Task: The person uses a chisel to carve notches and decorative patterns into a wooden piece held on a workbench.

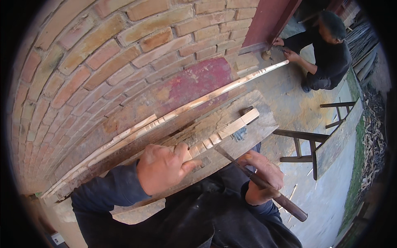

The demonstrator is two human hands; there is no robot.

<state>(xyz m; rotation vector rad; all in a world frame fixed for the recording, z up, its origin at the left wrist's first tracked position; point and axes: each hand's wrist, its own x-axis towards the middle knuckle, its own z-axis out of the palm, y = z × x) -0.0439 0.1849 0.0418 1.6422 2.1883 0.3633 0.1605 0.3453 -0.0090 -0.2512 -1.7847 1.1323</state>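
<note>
My left hand point(163, 168) is closed around the near end of a short, pale wooden strip point(233, 127) with several notches cut across it. The strip lies along a worn wooden bench point(266, 113), its far end by a small dark block point(249, 111). In my right hand point(266, 175) is a chisel point(261, 182) with a long dark wooden handle that slants back toward me. Its metal blade points at the strip's notched part; whether the tip touches the wood I cannot tell. A small heap of grey nails point(239, 134) sits on the bench beside the strip.
A long notched pole point(202, 99) and a shorter strip point(134, 129) lie along the brick wall point(124, 45), next to a faded red board point(198, 82). Another person point(331, 53) crouches at the far right. A dark-legged wooden bench point(337, 146) stands to the right.
</note>
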